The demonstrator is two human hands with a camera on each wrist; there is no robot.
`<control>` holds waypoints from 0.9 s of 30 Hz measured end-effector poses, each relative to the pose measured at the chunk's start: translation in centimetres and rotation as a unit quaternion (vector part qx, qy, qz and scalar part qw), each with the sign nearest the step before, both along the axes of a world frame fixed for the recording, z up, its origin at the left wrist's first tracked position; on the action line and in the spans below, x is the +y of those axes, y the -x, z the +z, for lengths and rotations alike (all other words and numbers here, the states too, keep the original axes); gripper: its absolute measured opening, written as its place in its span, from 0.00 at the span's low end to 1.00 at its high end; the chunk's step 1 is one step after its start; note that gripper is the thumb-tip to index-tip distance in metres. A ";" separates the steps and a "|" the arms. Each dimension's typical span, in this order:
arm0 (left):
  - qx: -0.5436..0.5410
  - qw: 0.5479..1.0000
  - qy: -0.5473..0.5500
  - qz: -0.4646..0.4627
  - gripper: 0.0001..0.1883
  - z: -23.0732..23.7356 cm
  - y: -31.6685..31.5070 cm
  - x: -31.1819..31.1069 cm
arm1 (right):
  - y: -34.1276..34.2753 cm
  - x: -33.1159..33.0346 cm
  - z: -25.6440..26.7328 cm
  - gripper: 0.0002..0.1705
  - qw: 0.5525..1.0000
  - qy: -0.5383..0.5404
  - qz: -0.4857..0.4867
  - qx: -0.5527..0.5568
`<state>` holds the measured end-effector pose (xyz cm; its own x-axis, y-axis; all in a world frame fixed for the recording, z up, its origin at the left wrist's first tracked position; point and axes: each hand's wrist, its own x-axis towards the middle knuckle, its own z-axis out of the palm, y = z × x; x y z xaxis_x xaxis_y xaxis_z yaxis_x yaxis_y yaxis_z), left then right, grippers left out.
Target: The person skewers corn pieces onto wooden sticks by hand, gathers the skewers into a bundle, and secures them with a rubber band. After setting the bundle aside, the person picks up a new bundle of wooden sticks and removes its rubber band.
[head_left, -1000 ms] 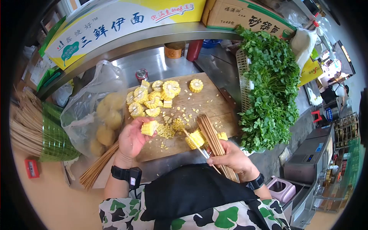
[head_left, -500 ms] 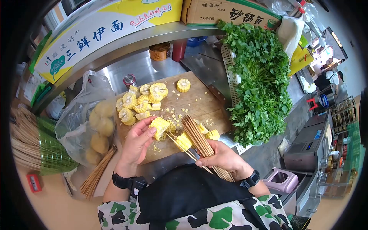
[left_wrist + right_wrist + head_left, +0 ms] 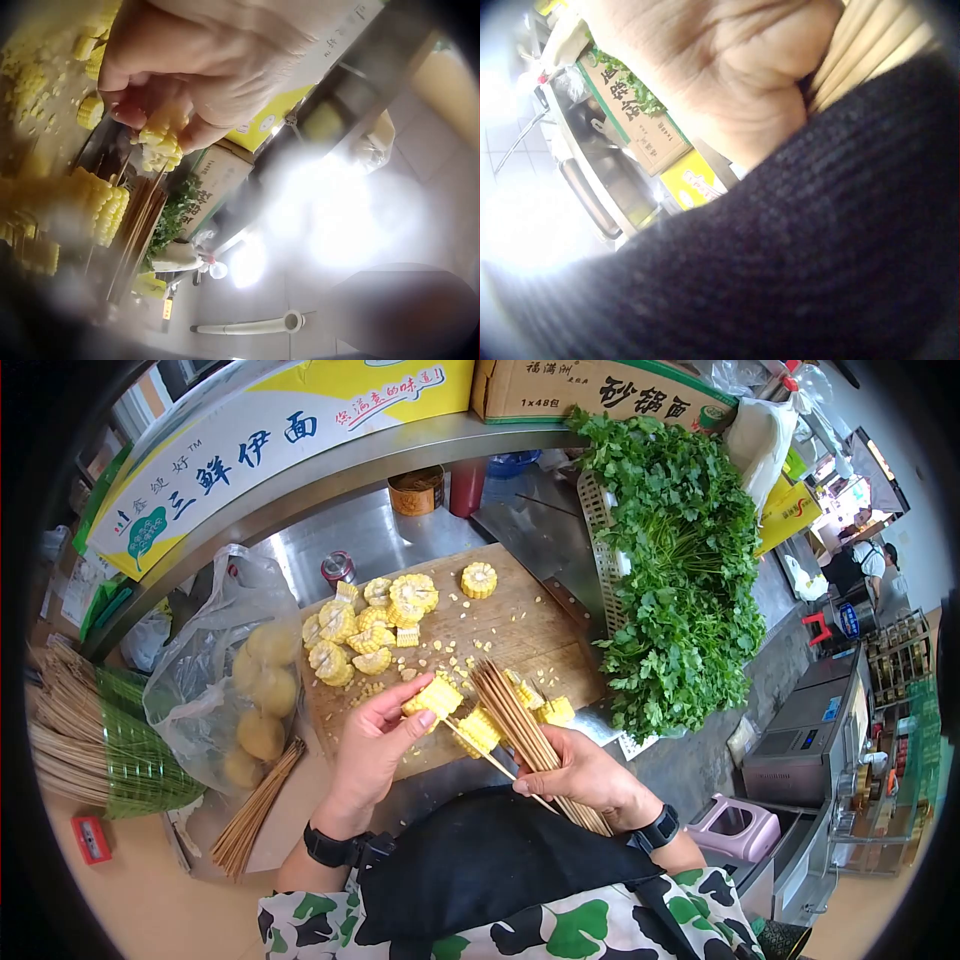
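Note:
My left hand pinches a chunk of corn on the cob between thumb and fingers. A single bamboo skewer runs from my right hand to the cut end of that chunk. The right hand grips a thick bundle of bamboo skewers; in the right wrist view their pale shafts show beside the palm. More corn chunks sit beside the bundle, on skewers in the left wrist view. Cut corn pieces and loose kernels lie on the wooden cutting board.
A white crate heaped with leafy greens stands right of the board. To the left are a plastic bag of round yellowish items and loose skewers. Noodle boxes line the shelf above. A knife lies at the board's edge.
My left hand has brought the corn chunk up off the board and rightward to the single skewer's tip. The right hand still grips the bundle. The head view has shifted slightly.

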<state>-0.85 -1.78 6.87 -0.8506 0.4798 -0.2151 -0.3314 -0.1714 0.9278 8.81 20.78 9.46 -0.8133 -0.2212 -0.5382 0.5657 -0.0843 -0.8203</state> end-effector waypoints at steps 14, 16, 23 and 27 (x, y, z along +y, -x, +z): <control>0.038 0.997 0.060 -0.024 0.22 2.3 -1.6 2.2 | -0.3 0.1 0.8 0.16 1.000 0.026 -0.001 0.000; 0.022 0.994 0.058 -0.088 0.22 1.9 -2.4 2.5 | -0.3 0.0 0.5 0.16 0.999 0.034 -0.012 0.027; 0.030 0.998 0.006 -0.054 0.19 1.1 -1.7 3.9 | 0.4 1.6 0.1 0.20 0.998 0.009 -0.050 0.029; 0.127 0.991 0.044 0.025 0.12 -1.2 1.0 2.9 | -0.2 3.4 -0.2 0.24 0.989 0.003 -0.137 0.054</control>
